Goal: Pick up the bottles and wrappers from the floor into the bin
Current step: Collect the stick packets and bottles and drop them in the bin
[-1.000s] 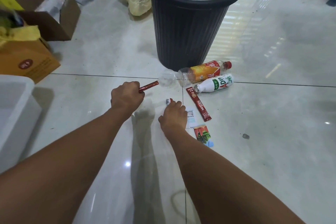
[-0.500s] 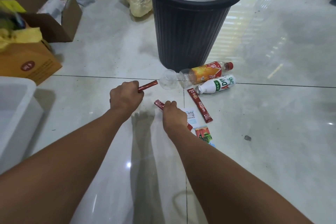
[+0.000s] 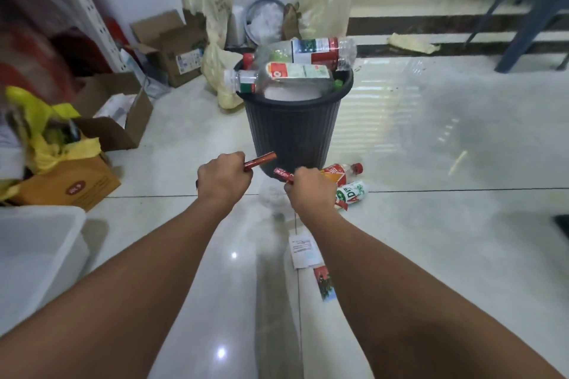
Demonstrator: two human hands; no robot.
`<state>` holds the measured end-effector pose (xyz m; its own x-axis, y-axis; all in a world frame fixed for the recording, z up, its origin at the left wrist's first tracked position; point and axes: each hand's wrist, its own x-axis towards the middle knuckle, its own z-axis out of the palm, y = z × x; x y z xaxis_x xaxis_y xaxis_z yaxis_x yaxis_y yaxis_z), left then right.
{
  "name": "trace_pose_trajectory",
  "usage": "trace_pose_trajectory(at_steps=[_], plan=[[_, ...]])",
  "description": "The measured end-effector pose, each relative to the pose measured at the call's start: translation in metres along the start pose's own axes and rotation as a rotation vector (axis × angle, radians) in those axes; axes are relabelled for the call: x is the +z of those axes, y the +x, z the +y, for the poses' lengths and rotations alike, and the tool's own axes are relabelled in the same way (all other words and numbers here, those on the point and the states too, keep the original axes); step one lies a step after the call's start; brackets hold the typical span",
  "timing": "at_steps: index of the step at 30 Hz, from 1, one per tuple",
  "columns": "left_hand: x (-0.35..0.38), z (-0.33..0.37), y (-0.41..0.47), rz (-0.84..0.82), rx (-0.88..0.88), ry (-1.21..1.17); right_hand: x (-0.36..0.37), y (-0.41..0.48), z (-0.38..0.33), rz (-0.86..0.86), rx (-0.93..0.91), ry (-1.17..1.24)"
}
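Both hands now lifted mid-frame — left hand point(image 3: 223, 180) and right hand point(image 3: 309, 189) each clenched on a red wrapper — ready for the bin point(image 3: 294, 129)

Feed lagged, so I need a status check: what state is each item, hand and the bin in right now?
Left hand: shut on red stick wrapper.
Right hand: shut on second red wrapper.
Bin: upright, overfilled.
Orange bottle: lying on floor.
White bottle: lying on floor.
White paper wrapper: flat on floor.
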<state>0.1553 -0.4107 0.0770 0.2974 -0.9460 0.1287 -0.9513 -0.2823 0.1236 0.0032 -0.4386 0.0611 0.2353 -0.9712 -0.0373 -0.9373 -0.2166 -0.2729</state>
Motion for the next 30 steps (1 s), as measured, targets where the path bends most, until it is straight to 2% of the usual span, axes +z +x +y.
trace_pose_trajectory(at_steps=[8, 15, 20, 26, 30], plan=[[-0.069, 0.05, 0.024, 0.125, 0.045, 0.066, -0.087, 0.005, 0.019, 0.164, 0.036, 0.081], [-0.114, 0.066, 0.055, 0.141, 0.007, 0.074, -0.15, 0.028, 0.033, 0.272, 0.071, 0.067], [-0.133, 0.063, 0.084, 0.077, 0.012, 0.025, -0.171, 0.058, 0.005, 0.329, 0.07, 0.058], [-0.153, 0.047, 0.125, 0.085, 0.103, 0.053, -0.178, 0.089, -0.014, 0.37, 0.119, 0.033], [-0.15, 0.046, 0.148, 0.047, 0.138, -0.063, -0.175, 0.105, -0.014, 0.425, 0.111, 0.002]])
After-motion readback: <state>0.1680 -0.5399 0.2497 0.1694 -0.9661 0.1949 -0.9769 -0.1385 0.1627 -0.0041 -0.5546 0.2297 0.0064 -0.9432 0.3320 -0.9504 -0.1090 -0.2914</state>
